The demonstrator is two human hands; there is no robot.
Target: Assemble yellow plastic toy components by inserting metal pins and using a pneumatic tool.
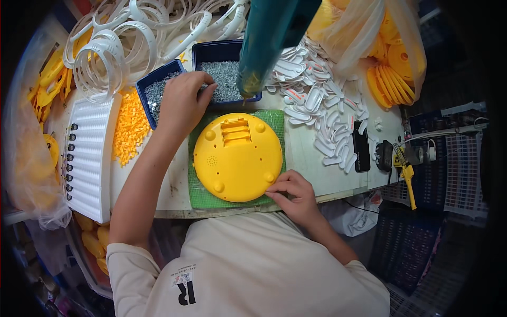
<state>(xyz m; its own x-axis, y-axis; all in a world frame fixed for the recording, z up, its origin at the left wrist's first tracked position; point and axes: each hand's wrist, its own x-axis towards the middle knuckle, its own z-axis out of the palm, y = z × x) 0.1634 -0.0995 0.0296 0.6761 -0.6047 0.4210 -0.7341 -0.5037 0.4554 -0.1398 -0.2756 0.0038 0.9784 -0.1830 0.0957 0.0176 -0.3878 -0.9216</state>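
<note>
A round yellow plastic housing (237, 164) lies on a green mat (198, 198) with its open battery compartment (236, 132) on the far side and small round feet around it. My right hand (293, 195) holds its near right rim between thumb and fingers. My left hand (185, 98) is over the blue bins of small metal screws, its fingers bent together above the right bin (222, 79). Whatever its fingertips hold is too small to make out. The left bin (153, 92) is partly hidden by that hand. A teal powered screwdriver (269, 42) hangs just beyond the housing.
White plastic rings (105, 58) are heaped at the far left, near orange small parts (129, 127) and a white ribbed tray (90, 158). White curved pieces (311, 100) cover the right side, beside a dark phone (361, 148). Bagged yellow discs (388, 84) stand far right.
</note>
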